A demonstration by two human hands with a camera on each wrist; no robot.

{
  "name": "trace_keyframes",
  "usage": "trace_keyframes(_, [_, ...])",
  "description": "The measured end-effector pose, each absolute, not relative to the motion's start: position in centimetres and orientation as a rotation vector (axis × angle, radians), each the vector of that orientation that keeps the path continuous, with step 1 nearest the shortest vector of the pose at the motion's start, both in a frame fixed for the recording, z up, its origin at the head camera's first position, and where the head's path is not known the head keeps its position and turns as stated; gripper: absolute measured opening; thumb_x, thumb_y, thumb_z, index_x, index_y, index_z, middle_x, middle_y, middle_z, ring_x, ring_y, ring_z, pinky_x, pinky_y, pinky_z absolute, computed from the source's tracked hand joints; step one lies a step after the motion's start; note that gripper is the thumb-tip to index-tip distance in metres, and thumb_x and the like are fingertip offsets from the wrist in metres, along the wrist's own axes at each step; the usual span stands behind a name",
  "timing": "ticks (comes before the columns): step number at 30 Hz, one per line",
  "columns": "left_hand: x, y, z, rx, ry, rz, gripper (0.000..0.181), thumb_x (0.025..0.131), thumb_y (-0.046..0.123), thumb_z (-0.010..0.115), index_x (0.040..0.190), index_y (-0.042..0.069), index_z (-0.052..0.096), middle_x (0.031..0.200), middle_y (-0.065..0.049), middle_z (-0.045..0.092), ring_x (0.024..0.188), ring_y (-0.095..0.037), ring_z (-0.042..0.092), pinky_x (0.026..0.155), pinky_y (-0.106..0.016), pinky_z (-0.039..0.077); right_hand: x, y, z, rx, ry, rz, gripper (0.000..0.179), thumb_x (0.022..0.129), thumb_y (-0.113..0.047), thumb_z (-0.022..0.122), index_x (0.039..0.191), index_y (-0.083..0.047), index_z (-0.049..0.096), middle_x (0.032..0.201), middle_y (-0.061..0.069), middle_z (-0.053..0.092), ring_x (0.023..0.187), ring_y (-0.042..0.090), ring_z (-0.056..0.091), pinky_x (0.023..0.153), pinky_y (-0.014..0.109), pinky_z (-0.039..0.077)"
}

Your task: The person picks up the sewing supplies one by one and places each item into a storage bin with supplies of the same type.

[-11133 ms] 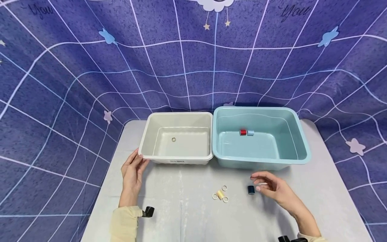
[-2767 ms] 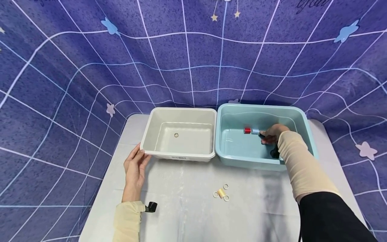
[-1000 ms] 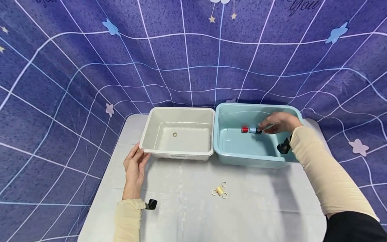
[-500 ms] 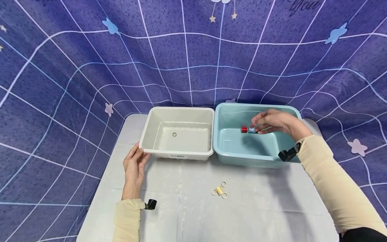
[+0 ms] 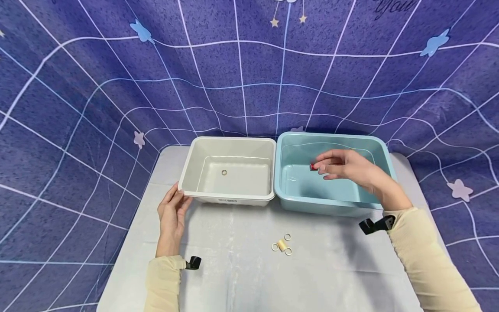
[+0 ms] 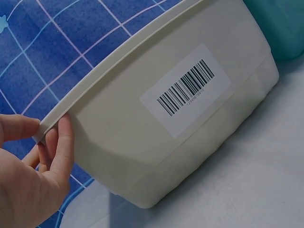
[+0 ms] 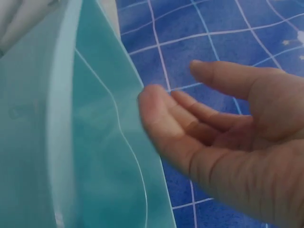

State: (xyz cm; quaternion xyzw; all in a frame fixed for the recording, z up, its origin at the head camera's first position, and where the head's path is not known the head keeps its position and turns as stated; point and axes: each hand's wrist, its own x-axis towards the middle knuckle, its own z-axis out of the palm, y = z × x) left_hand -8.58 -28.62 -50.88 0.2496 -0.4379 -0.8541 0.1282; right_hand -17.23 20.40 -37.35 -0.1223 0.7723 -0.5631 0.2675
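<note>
My left hand (image 5: 171,216) pinches the front left corner of the off-white plastic tub (image 5: 228,194), thumb on the rim and fingers under it in the left wrist view. Over the light blue tub (image 5: 315,206) hovers my right hand (image 5: 348,167), fingers loosely bent and nothing between them in the right wrist view. A red thread spool (image 5: 312,167) peeks out past its fingertips on that tub's floor. The pale blue and dark spools are hidden behind this hand. One small ring (image 5: 224,172) lies inside the off-white tub.
A yellow thread spool (image 5: 282,245) lies on the white-covered table (image 5: 234,277), with small pale rings (image 5: 275,247) around it. Both tubs stand side by side before a blue patterned curtain (image 5: 218,99). A barcode label (image 6: 186,90) marks the off-white tub's front.
The dark spool went from the table into the light blue tub, beside the pale blue one, and my right hand let go. That hand has since risen and drawn back; my left stays put.
</note>
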Motion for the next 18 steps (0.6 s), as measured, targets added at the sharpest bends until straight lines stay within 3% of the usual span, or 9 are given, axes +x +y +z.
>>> trace_keyframes(5, [-8.6,-28.6,-50.8,0.727,-1.251,-2.494,0.048,0.103,-0.003,0.06,0.15,-0.002,0.05,0.116,-0.009,0.062,0.088,-0.014,0.066,0.087,-0.026,0.067,-15.3,20.1,-38.2,-0.468,2.155,-1.612,0.044,0.105,-0.014,0.064,0.143,0.006,0.052,0.132,0.017,0.069,0.108,0.009,0.073,0.097,0.032,0.065])
trace_keyframes(12, [-8.6,-28.5,-50.8,0.723,-1.222,-2.492,0.045,0.102,-0.005,0.059,0.147,-0.003,0.053,0.11,-0.011,0.064,0.085,-0.014,0.067,0.082,-0.026,0.068,-12.7,19.6,-41.0,-0.663,2.189,-1.793,0.042,0.102,-0.002,0.064,0.142,0.008,0.053,0.131,0.002,0.07,0.114,0.016,0.072,0.094,0.028,0.065])
trace_keyframes(18, [-8.6,-28.6,-50.9,0.709,-1.234,-2.486,0.046,0.103,-0.004,0.059,0.149,-0.002,0.053,0.114,-0.013,0.063,0.087,-0.015,0.066,0.083,-0.027,0.068,-10.5,19.5,-42.7,-0.705,2.182,-1.856,0.043,0.1,0.002,0.066,0.142,0.002,0.056,0.137,0.019,0.066,0.119,0.022,0.07,0.096,0.027,0.064])
